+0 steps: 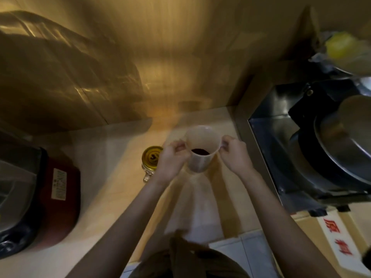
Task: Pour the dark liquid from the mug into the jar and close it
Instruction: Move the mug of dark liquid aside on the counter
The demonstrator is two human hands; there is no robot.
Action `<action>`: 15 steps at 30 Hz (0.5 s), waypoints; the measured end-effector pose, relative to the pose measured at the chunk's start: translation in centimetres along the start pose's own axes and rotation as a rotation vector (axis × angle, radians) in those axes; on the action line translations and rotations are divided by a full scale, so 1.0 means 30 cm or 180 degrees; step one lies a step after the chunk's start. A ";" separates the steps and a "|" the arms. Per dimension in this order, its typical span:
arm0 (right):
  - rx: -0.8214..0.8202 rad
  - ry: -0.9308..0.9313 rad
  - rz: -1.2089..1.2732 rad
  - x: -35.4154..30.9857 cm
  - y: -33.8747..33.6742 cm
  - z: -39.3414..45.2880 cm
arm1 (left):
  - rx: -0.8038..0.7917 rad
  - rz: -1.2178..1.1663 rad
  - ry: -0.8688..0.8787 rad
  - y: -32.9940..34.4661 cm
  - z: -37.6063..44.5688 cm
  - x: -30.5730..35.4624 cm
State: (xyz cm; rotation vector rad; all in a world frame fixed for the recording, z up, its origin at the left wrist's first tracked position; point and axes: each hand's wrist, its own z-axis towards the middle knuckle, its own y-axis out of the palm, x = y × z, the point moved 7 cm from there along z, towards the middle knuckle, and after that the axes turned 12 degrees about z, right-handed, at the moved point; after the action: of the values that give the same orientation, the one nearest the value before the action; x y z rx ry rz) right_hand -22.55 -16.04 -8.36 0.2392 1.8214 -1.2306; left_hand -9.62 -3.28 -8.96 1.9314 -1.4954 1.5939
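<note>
Both hands (202, 157) gripping pale mug (201, 149), dark liquid (200, 151) low inside

Bottom-right card (339, 244): large red Chinese characters on white, the first reading 原; the second is too blurred to be sure of.
Red appliance (58, 201): white sticker (59, 184) with small print, unreadable.
Jar lid (152, 157): dark emblem on gold, not legible.
</note>
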 end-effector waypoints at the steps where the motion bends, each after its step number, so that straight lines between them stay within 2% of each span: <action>1: 0.0001 0.0062 -0.0025 0.026 0.000 -0.028 | 0.0017 0.0008 0.0000 0.026 -0.023 -0.023; 6: 0.0009 0.0302 0.0063 0.143 0.026 -0.168 | -0.0105 -0.0157 0.0095 0.134 -0.120 -0.113; 10: 0.0079 0.0457 0.0206 0.201 0.032 -0.244 | -0.0183 0.0078 0.0148 0.174 -0.186 -0.165; 15: 0.0250 0.0444 0.0230 0.233 0.032 -0.295 | -0.0339 -0.0200 0.0357 0.215 -0.251 -0.170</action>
State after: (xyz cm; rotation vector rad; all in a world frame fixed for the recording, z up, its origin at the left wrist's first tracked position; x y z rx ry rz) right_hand -31.02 -10.45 -13.34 0.4410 1.8678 -1.2627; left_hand -18.71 1.85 -12.91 1.7833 -1.4306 1.5363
